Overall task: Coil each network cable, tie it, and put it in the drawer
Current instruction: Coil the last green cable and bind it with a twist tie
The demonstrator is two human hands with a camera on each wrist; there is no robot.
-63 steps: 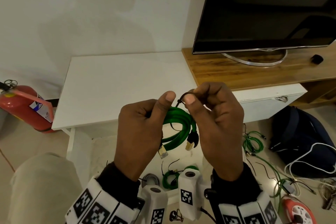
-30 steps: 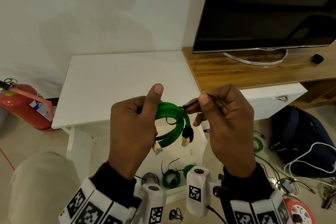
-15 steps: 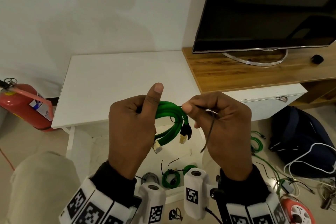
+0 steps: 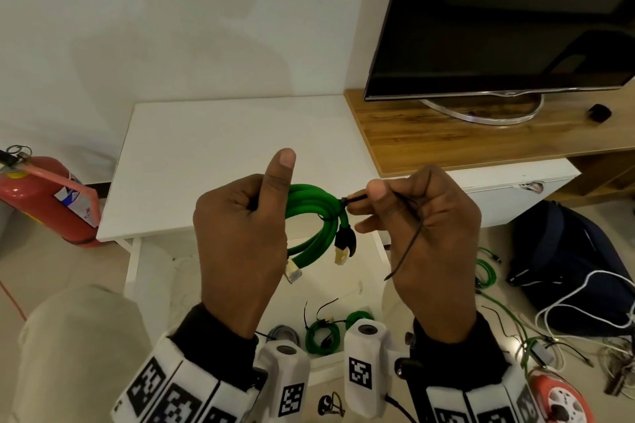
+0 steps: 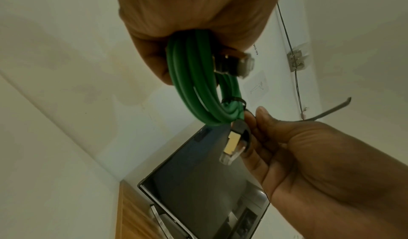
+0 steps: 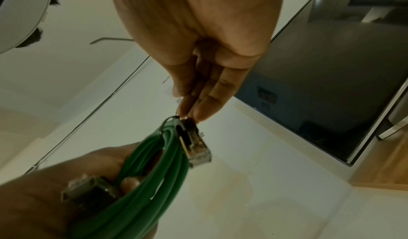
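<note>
Over at nine o'clock, the left hand [image 4: 240, 233] is wrapped round the coiled green cable [image 4: 311, 213], fingers curled tight on the loops and thumb sticking straight up. The coil hangs in the air above the front edge of the white tabletop [image 4: 223, 148], one plug [image 4: 344, 245] dangling at six o'clock of the bundle.

Centre now: the black zip tie [image 4: 405, 240] has gone snug. Two seconds ago it was only an open loop between the fingertips; now its band sits close round the green strands, and the long tail has swung down across the back of the right hand.

At three o'clock, the right hand [image 4: 422, 233] pinches the tie right beside its head, thumb and forefinger closed on it, the other fingers loosely folded.

So this cable looks coiled and all but tied, perhaps one last tug to go. The drawer [image 4: 323, 359] waits open at six o'clock, below the wrists, with one green coil [image 4: 323, 336] already in it. More loose cables [image 4: 486, 271] lie on the floor at four o'clock.
</note>
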